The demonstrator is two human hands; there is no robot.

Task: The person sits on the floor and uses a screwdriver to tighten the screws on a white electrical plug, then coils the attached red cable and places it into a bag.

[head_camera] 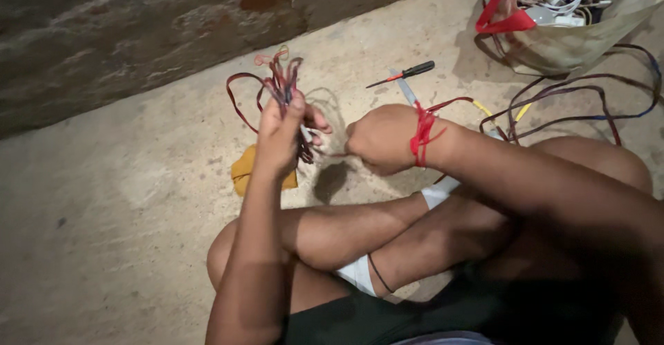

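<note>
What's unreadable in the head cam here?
- Right hand: palm side faces away, so what it pinches is hidden.
- Wire bundle: lower part hidden behind the left hand.
- Bag: cut off by the top right edge.
- Yellow object: mostly behind the left forearm.

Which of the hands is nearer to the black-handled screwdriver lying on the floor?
Right. The right hand is a closed fist just below the screwdriver, though not touching it. The left hand holds a wire bundle farther off to the left.
</note>
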